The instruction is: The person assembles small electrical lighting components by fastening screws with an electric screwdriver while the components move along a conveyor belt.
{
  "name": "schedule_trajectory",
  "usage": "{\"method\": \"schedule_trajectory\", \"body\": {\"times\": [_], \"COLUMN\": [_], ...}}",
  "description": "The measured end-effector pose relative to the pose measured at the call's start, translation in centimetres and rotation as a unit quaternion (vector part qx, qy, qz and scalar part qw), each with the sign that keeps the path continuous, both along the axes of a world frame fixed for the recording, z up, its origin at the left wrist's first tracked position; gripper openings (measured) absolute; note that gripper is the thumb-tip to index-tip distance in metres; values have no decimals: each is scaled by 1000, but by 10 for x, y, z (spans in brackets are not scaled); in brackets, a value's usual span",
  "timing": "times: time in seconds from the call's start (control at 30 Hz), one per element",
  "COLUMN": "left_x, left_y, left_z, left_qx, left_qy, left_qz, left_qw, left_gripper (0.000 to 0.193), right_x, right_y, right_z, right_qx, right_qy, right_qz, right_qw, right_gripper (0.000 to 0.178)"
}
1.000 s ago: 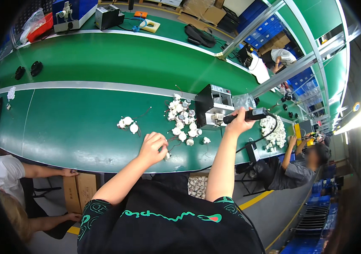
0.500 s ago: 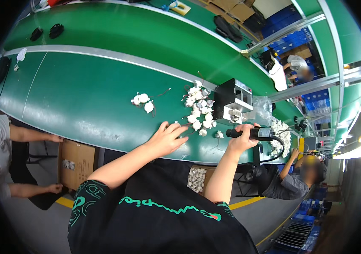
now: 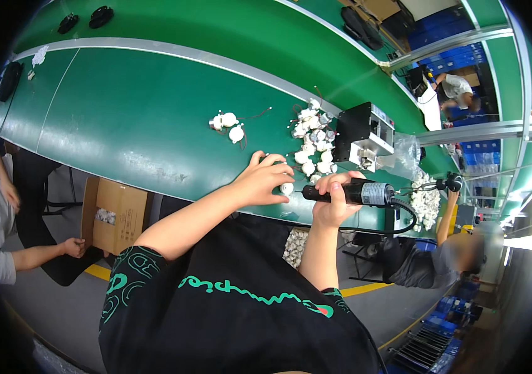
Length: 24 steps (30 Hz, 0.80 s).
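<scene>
My right hand [image 3: 335, 202] is wrapped round a black electric screwdriver [image 3: 375, 193] with a cable at its rear. The tool lies nearly level, its front end pointing left at my left hand. The fingers and thumb of my left hand [image 3: 264, 181] curl around a small round white part [image 3: 287, 188] at the bench's near side. Just beyond both hands is a loose pile of similar white parts [image 3: 314, 134] with thin wires. A smaller group of white parts [image 3: 234, 134] lies farther left on the green bench [image 3: 135, 131].
A black and silver box-shaped device [image 3: 362, 134] stands right of the pile, with a clear plastic bag [image 3: 403, 153] beside it. Another heap of white parts [image 3: 425, 202] lies farther right. Co-workers sit on both sides; an open carton [image 3: 116, 218] stands at the left.
My left hand has gone from spread fingers over the bench to curling around a white part. The screwdriver has come left and now lies closer to that hand. The whole view has shifted slightly.
</scene>
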<state>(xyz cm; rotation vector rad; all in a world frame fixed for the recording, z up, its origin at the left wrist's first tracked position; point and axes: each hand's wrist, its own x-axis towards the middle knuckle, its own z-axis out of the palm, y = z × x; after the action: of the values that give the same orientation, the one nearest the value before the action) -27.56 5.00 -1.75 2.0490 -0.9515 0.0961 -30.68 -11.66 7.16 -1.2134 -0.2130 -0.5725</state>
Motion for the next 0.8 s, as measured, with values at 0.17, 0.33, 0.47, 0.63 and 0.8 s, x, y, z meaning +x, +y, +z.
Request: {"method": "schedule_trajectory", "body": {"times": [0.17,0.33,0.47,0.63,0.8], "left_x": [2,1,1,-2,-3], "left_y": [-3,-9,-9,-11,-11], "left_z": [-5,-10,-12,-13,-13], "left_qx": [9,-10,-8,-4,-10], "left_qy": [10,-25,-48,-82,-115], "left_qz": [5,27,37,46,42], "left_qw": [1000,999,998,996,992], "left_gripper": [33,31,31,29,29], "right_x": [-2,4,5,5,5], "right_y": [11,12,13,13,15], "right_z": [-9,-14,-20,-24,-27], "right_qx": [-25,-38,-45,-25,-65], "right_qy": [0,-20,-14,-15,-12], "right_qz": [-25,-41,-27,5,33], "right_qw": [999,998,999,1000,997], "right_gripper": [41,39,37,38,38]}}
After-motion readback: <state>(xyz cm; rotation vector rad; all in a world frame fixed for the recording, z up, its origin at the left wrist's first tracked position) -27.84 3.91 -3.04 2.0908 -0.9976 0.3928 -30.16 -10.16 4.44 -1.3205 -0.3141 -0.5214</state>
